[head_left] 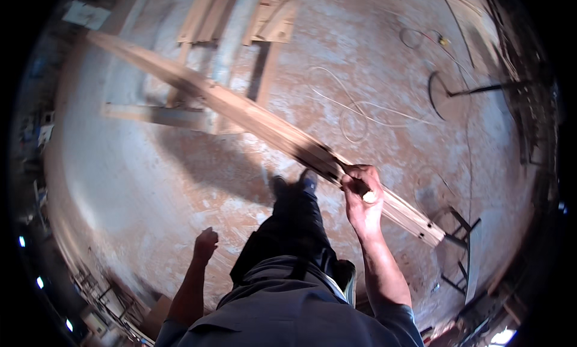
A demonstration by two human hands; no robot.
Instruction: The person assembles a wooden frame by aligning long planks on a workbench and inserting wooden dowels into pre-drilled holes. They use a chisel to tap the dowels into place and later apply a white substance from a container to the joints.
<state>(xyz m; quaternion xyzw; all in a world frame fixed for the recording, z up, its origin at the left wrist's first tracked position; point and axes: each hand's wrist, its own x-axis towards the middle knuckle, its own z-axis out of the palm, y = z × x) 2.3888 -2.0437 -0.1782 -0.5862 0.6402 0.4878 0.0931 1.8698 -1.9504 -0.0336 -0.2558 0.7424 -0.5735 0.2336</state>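
A long wooden beam (pixel 258 121) runs slantwise from the far left to the near right, in front of my feet. Over its nearer half is my right hand (pixel 363 188), closed around a hand tool (pixel 369 197) whose pale, rounded handle end shows below the fist. A thin dark part of it points toward the beam; its exact kind is unclear. Dark slots are cut into the beam's near right end, and a dark patch lies beside my right hand. My left hand (pixel 206 245) hangs low at my left side, away from the beam, fingers curled with nothing visible in them.
A wooden frame (pixel 153 114) and stacked boards (pixel 273 16) lie beyond the beam. A pale cable (pixel 366 112) loops across the floor. At the right are a dark metal stand (pixel 472 260) by the beam's end and a round-based metal piece (pixel 442 94).
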